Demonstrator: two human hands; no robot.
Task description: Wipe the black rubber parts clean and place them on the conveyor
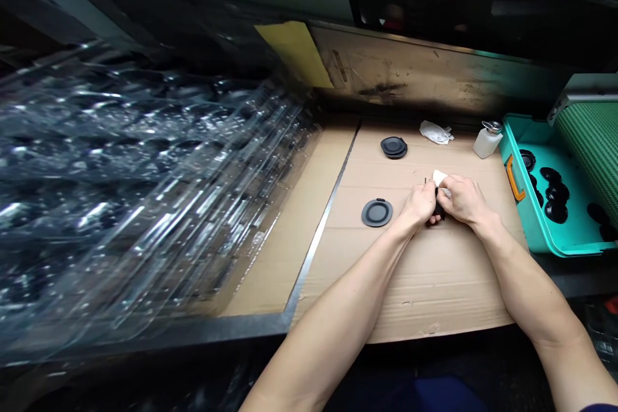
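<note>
Pinching a black part with left hand and right hand (by a white thing too), near a round dark disc.

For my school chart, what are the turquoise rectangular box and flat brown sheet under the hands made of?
The box seems smooth, slightly shiny plastic, with a moulded rim. The sheet looks like matte cardboard: faint ridges cross it.

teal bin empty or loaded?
Partly loaded: several black parts lie inside the teal bin, with bare floor showing around them.
</note>
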